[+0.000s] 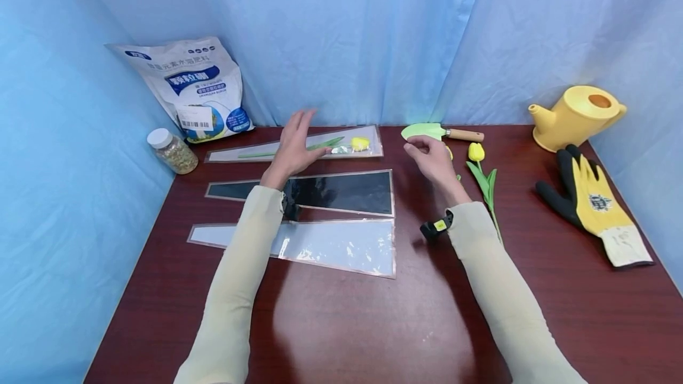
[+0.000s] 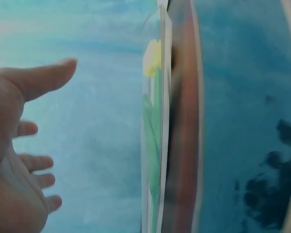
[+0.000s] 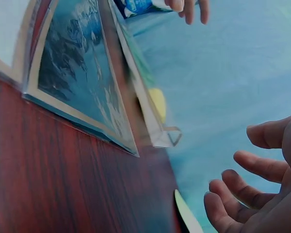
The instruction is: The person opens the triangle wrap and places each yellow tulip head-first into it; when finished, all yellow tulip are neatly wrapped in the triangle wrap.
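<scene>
My left hand point(image 1: 294, 147) is raised over the far tapered clear-fronted sleeve point(image 1: 349, 134), fingers spread, with nothing in them. Inside that sleeve lies a yellow tulip point(image 1: 360, 144) with green leaves. In the left wrist view the hand point(image 2: 19, 145) is apart from the sleeve. My right hand point(image 1: 431, 162) hovers just in front of a green trowel point(image 1: 424, 130) with a wooden handle. Its fingers are loosely bent and hold nothing in the right wrist view. Beside it lies a yellow tulip point(image 1: 476, 152); another is mostly hidden behind the hand.
Nearer lie a black sleeve point(image 1: 363, 191) and a white sleeve point(image 1: 341, 248). At the back left are a fertilizer bag point(image 1: 197, 90) and a lidded jar point(image 1: 178, 154). A yellow watering can point(image 1: 571, 120) and work gloves point(image 1: 597, 203) are at the right.
</scene>
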`<state>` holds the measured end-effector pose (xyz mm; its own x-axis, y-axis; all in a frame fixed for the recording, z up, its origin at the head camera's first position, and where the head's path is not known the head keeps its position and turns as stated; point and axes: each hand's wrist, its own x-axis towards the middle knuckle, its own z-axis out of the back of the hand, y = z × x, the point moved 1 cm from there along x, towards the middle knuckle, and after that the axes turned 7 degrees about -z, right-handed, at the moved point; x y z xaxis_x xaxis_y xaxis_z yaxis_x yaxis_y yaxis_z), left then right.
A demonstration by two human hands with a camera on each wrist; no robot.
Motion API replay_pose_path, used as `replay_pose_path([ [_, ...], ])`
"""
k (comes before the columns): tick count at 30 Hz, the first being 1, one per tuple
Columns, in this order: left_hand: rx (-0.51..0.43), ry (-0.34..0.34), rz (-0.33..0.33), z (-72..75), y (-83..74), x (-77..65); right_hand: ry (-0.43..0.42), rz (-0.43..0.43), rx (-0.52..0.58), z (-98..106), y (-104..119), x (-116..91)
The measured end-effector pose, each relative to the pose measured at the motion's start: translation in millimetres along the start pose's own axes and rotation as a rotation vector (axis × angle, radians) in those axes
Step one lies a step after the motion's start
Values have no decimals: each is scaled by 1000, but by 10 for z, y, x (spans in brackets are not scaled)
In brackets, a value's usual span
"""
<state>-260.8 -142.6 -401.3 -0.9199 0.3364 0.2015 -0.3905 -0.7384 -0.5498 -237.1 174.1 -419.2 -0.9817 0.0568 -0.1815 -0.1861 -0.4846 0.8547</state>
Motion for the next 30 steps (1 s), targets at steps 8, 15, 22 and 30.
replay_pose_path([
  [8, 6, -46, 64, -107, -109, -328, 23, 32, -48, 36, -38, -272],
  [15, -4, 2, 90, -214, -217, -540, 61, 87, -95, -60, -168, -472],
  [22, -39, 94, 54, -359, -345, -691, 85, 125, -119, -196, -321, -594],
  [30, 25, 327, -38, -557, -555, -779, 109, 186, -301, -297, -407, -669],
])
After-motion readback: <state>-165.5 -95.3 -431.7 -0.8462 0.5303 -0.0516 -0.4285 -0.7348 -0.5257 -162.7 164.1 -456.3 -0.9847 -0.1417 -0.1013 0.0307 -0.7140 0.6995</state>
